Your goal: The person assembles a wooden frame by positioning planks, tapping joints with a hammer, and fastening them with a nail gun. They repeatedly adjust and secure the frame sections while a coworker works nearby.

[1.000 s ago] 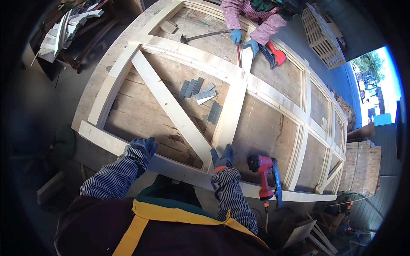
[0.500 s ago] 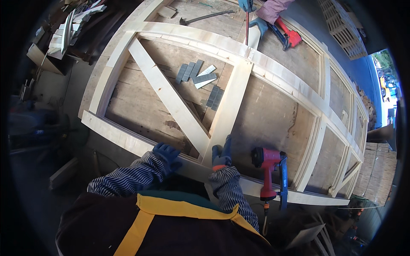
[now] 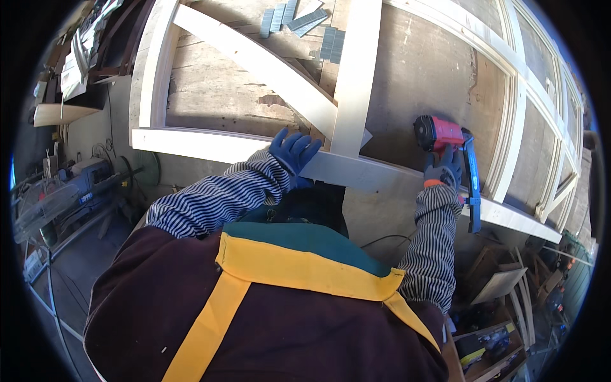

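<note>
My left hand (image 3: 294, 153), in a blue glove, grips the near rail (image 3: 210, 145) of a pale wooden frame. Its fingers lie over the top and the thumb is at the front edge. My right hand (image 3: 445, 169), gloved too, is closed round the handle of a red and black nail gun (image 3: 442, 134) with a blue magazine. The gun lies over the near rail, its head above the panel inside the frame. Between my hands, a wide upright board (image 3: 356, 76) and a diagonal brace (image 3: 261, 63) come together near the rail.
Several grey fastener strips (image 3: 331, 44) lie on the panel at the far side. A power tool (image 3: 86, 181) stands on the left, below wood scraps (image 3: 76, 63). At the lower right are offcuts (image 3: 499, 285) and a wooden box (image 3: 490, 350). A dark hose (image 3: 388, 238) runs below the rail.
My right hand has moved right from the upright board and taken hold of the nail gun. My left hand stays at the rail. The view has tilted down; the co-worker's hands are out of sight.
</note>
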The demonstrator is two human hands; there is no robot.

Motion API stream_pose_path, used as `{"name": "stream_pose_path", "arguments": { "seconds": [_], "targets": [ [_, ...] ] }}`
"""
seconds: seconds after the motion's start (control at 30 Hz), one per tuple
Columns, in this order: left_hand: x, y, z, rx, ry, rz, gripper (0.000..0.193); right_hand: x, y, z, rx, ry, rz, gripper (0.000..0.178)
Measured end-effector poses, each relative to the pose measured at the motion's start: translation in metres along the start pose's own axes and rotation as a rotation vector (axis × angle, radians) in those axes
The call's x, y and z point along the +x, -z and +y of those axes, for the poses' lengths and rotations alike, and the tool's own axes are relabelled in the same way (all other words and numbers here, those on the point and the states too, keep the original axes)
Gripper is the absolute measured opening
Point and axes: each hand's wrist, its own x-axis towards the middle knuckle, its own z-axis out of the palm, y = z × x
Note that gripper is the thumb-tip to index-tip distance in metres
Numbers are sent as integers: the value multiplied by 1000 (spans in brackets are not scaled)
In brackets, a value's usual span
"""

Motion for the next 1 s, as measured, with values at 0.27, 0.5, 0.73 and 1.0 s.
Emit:
{"name": "stream_pose_path", "arguments": {
  "seconds": [0.27, 0.5, 0.73, 1.0],
  "targets": [
    [31, 19, 32, -216, -18, -108, 106, -1, 33, -21, -154, -237, -233, 96],
    [27, 18, 33, -92, 24, -150, 113, 41, 67, -6, 225, -228, -385, 70],
    [28, 47, 34, -134, 39, -304, 117, -49, 121, 5, 999, -33, -341, 18],
    [30, -2, 33, -208, -35, -29, 121, -131, 98, -85, 1248, -35, -545, 17]
  ]
}}
